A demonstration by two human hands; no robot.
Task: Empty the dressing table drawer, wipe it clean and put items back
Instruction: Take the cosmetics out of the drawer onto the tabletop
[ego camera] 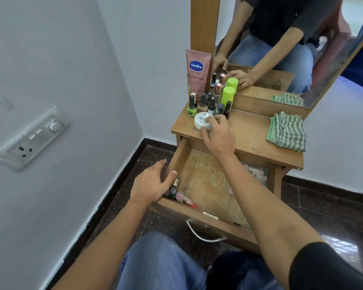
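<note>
**Drawer Half Cleared, Jar on the Tabletop**

Pale walls meet in a corner over dark speckled floor tiles [323,206], and a small wooden dressing table [249,143] stands against them under a tilted mirror [281,49]. A switch plate [32,139] sits on the left wall.

At the back left of the tabletop a pink Vaseline tube [197,70] stands upright, with a tight cluster of nail polish bottles [208,103] in front of it and a green-capped bottle [228,95] just beside them. A green-and-white striped cloth [287,131] lies folded and rumpled on the right side, well apart from the bottles.

The drawer [208,178] is pulled out toward the person's knees, its curved metal handle [203,233] at the front. Its bare wooden floor is scrawled with pale looping marks. A dark bottle with a gold cap [174,187], a pink and red tube [187,199] and a small white piece [210,215] lie along the front left, and the right forearm crosses over the drawer and hides part of it.

The right hand [217,137] reaches over the table edge, its curled fingertips pinching the rim of a flat white round jar [203,120] that sits on the tabletop just in front of the bottles. The left hand [153,183] clasps the drawer's left wall near the front corner, thumb inside above the gold cap, fingers fairly straight and together outside.
</note>
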